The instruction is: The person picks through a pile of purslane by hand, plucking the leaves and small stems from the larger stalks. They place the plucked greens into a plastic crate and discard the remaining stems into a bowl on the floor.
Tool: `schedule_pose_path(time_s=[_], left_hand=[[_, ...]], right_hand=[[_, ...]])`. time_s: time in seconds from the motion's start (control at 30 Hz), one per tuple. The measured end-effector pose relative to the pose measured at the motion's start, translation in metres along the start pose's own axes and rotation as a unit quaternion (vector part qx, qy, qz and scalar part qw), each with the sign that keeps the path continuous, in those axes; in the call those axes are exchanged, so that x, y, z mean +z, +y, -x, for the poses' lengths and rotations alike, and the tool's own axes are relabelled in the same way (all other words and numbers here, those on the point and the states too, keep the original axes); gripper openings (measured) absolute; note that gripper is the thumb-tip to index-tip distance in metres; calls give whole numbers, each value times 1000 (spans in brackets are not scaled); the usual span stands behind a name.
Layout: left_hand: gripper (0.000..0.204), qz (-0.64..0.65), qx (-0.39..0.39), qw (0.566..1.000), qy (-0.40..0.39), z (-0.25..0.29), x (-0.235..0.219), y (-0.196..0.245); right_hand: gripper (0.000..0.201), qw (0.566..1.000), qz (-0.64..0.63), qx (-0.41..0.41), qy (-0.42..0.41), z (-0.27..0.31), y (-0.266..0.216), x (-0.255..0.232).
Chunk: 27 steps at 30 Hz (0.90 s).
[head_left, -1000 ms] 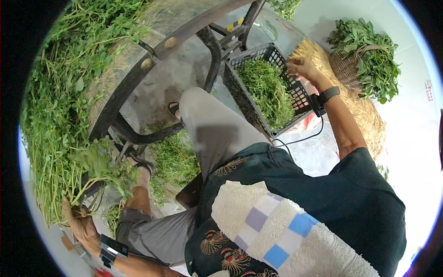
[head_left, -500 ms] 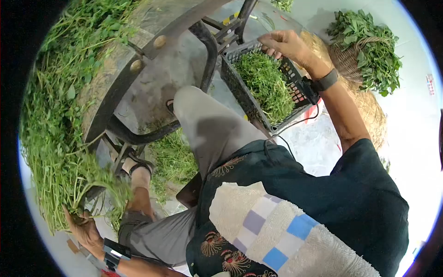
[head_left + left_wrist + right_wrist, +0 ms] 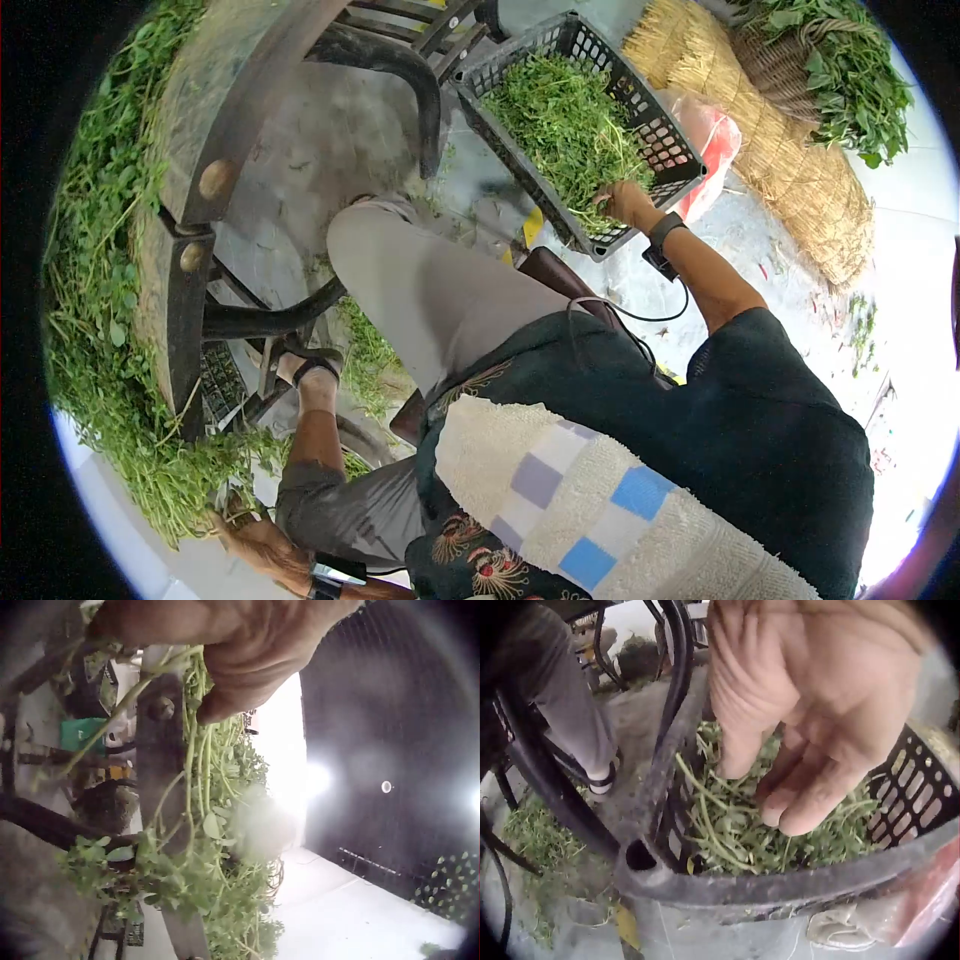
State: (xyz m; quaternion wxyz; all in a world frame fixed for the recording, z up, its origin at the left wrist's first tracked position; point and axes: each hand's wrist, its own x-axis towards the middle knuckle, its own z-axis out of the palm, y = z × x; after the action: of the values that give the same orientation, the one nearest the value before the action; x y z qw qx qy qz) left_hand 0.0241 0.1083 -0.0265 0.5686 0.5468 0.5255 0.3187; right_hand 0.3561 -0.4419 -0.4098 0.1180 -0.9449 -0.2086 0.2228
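Observation:
At the lower left of the head view, my left hand [image 3: 262, 552] holds a bunch of leafy green stems [image 3: 202, 761] by their ends. In the left wrist view the thumb and fingers close around those stems, and the leaves spread away from the hand. My right hand [image 3: 630, 203] is over the near end of a black slatted plastic crate [image 3: 690, 178], touching the cut greens [image 3: 565, 115] inside. Seen in the right wrist view, its thumb and fingers [image 3: 799, 814] point down into the greens, with a gap between thumb and fingers.
A heap of greens [image 3: 95, 300] covers the round table [image 3: 190, 130] at left. Beyond the crate are a straw bundle [image 3: 800, 190], a red and white bag [image 3: 712, 150] and a wicker basket [image 3: 775, 70] of leaves. Loose greens [image 3: 370, 360] lie on the floor beside my foot.
My right hand has moved from the crate's far side to the greens at its near end. My left hand still holds its stems, now lower and further right in the head view, which has shifted.

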Motion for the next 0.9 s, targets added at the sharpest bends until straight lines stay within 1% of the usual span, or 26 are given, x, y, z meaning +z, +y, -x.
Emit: schedule_pose_path(time_s=[0.03,0.07,0.13,0.17,0.2,0.23,0.27,0.3,0.33,0.37,0.4,0.43,0.47,0.5,0.53,0.57,0.6,0.63,0.67,0.7,0.73,0.8,0.83,0.87,0.9], left_hand=[[46,-25,-7,1000,11,7,2,-4],[46,-49,-13,998,22,15,2,-9],[47,-109,120,985,50,31,1,-27],[47,-114,123,985,48,28,-11,-34],[47,-356,190,915,19,32,-8,-34],[47,-573,244,782,-11,32,-4,-33],[47,-576,247,779,-13,35,-2,-34],[47,-567,187,802,12,72,56,-22],[47,-556,124,821,39,93,88,-16],[47,-498,118,859,14,76,74,-26],[47,-503,117,856,13,72,67,-37],[46,-549,184,815,-14,70,64,-46],[45,-588,250,768,-43,67,61,-52],[37,-380,129,916,13,74,108,-47],[37,-377,129,917,7,73,132,-48],[33,-369,142,916,-68,71,151,-48],[29,-360,155,909,-143,70,169,-50],[24,-338,143,908,-205,75,191,-53],[20,-314,130,902,-265,83,214,-59],[18,-301,121,894,-308,87,233,-68],[17,-287,110,884,-351,91,251,-78],[21,-351,195,785,-471,97,289,-87],[22,-341,187,766,-511,103,307,-93],[24,-332,177,745,-550,110,323,-100],[24,-332,179,743,-552,115,337,-108]], right_hand=[[37,997,-14,68,-35,0,-2,5],[37,997,-18,67,-40,1,-4,9],[42,996,3,51,-75,4,-12,7],[45,999,18,16,-38,8,-15,10],[45,999,12,18,-38,7,-20,13],[47,998,8,43,-50,4,-26,17],[50,996,3,67,-62,2,-30,20],[40,998,14,59,-24,3,-30,27],[40,998,11,60,-28,-1,-27,34],[31,992,14,104,-66,-9,-21,40],[24,983,18,149,-104,-13,-18,44],[18,982,-73,174,19,-12,-17,47],[18,981,-74,176,18,-14,-13,45],[21,985,-129,98,52,-18,-8,33],[24,979,-182,20,86,-21,-2,19],[28,969,-167,-106,148,-22,0,0],[28,969,-166,-102,151,-23,-2,-8],[26,952,-264,-51,147,-24,-4,-13],[24,922,-360,-1,142,-25,-6,-20],[23,932,-359,16,41,-23,-9,-48],[23,932,-360,19,44,-23,-10,-53],[23,875,-481,24,50,-26,-13,-60],[24,868,-491,-15,67,-25,-17,-69],[24,868,-491,-13,71,-22,-22,-78],[27,854,-517,-9,62,-19,-28,-88]])
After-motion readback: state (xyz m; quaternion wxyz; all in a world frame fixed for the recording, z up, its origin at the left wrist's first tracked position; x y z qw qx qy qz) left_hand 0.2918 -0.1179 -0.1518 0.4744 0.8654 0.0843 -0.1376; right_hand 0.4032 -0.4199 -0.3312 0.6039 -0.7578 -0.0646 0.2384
